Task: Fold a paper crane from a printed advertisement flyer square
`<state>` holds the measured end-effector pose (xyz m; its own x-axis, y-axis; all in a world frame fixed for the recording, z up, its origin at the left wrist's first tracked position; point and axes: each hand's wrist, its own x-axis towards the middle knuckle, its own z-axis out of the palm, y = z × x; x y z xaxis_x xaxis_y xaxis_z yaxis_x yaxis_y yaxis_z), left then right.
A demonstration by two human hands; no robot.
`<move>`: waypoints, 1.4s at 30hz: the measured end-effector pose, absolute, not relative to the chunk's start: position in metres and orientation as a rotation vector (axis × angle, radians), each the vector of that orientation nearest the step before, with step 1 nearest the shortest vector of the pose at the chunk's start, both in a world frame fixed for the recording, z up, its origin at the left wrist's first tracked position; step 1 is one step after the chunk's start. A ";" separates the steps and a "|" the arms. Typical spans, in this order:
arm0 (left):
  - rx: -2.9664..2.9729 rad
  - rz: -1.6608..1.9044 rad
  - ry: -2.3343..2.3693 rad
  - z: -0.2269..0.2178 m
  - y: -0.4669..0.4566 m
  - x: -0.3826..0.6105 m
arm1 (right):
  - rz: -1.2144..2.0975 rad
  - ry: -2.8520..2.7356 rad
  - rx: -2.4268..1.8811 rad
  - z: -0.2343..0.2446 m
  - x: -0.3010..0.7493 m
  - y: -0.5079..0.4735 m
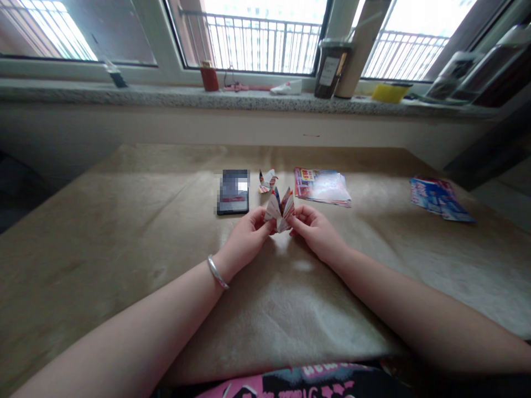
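Observation:
Between my two hands, above the middle of the table, is a folded paper origami piece (280, 211), white with red and blue print and pointed flaps standing up. My left hand (254, 228) pinches its left side between thumb and fingers, and a silver bracelet (217, 272) circles that wrist. On the right side, my right hand (312, 228) grips the paper the same way. Just beyond it lies a second folded paper figure (267, 181) in similar white and red print. To the left of that figure is a dark, flat phone-like device (233, 192), partly blurred out.
A stack of printed flyers (322, 187) lies right of the folded figure, and more blue flyers (440, 199) lie near the table's right edge. Along the granite windowsill (166, 100) stand a red container (209, 76), a dark jar (331, 69) and a yellow box (390, 93).

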<state>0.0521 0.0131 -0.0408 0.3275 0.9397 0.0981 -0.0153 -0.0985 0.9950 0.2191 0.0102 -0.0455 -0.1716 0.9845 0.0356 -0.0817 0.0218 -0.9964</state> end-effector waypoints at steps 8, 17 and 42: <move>1.377 1.139 0.849 -0.038 0.011 0.053 | 1.355 -1.307 -1.056 -0.047 0.218 0.012; 1.298 1.136 0.844 -0.035 0.011 0.053 | 1.391 -1.289 -1.032 -0.045 0.219 0.011; 1.348 1.189 0.787 -0.031 0.006 0.053 | 1.248 -1.353 -0.954 -0.045 0.221 0.005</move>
